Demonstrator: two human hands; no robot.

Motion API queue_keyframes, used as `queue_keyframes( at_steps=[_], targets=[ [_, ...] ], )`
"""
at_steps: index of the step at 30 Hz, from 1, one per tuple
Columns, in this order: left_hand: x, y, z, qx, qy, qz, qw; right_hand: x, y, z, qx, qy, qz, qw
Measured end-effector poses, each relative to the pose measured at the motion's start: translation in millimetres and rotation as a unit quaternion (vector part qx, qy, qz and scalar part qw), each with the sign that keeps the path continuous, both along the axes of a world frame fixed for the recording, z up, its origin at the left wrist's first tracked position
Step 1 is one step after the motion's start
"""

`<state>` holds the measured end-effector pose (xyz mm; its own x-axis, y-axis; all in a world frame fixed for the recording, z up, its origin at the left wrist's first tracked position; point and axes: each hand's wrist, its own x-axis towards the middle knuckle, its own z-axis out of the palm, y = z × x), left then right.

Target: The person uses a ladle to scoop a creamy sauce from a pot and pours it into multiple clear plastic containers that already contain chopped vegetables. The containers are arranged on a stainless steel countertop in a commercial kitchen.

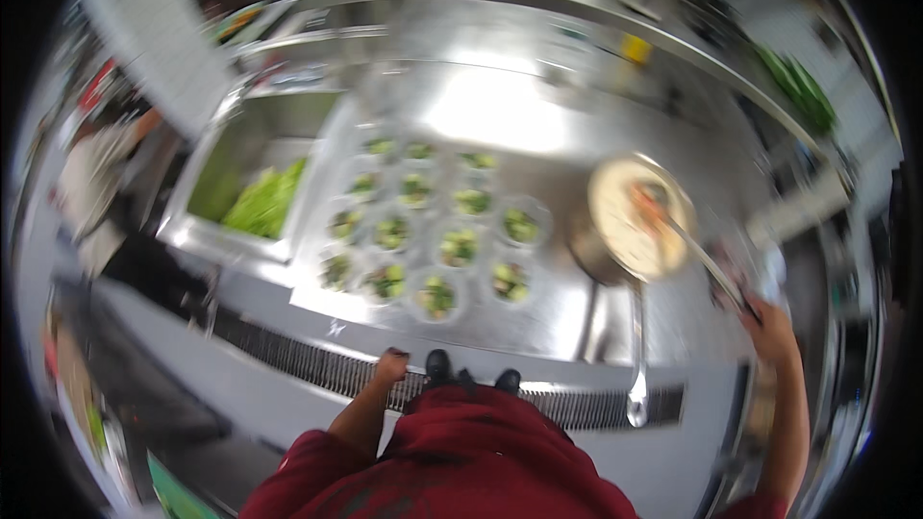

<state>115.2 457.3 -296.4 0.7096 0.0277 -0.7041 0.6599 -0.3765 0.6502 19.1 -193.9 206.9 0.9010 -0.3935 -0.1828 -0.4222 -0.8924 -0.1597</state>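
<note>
My right hand (769, 329) is closed around the dark end of a long-handled ladle (710, 264). Its head dips into creamy, pale sauce with an orange-red patch, inside a deep metal saucepan (598, 255). The pan's long handle (638, 346) points toward me over the counter's front edge. At my left side, my left hand (391, 364) hangs near that edge in a loose fist, with nothing visible in it. Several clear round bowls (437, 296) of chopped greens stand in rows left of the pan. Motion blur hides their finer contents.
A steel sink (183, 221) with green lettuce leaves (267, 200) in it lies left of the bowls. A raised steel shelf (538, 2) spans the counter's back. Another person (96, 183) stands far left. A floor grate (288, 351) runs by my shoes.
</note>
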Motion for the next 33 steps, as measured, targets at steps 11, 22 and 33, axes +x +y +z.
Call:
queue_keyframes(
  at_steps=[11, 22, 33],
  targets=[
    [-6.6, 1.0, -18.9, 0.225, -0.136, -0.145, 0.954, 7.0, 28.3, -35.8, -0.266, -0.056, 0.029, 0.962],
    [-3.0, 16.1, -2.1, 0.163, -0.053, -0.125, 0.977, 84.2, 69.9, -18.8, -0.278, 0.067, 0.106, 0.953],
    [-6.3, 36.4, -28.5, 0.025, 0.053, -0.048, 0.997, 99.7, 12.9, -13.6, 0.051, 0.131, 0.103, 0.985]
  ],
)
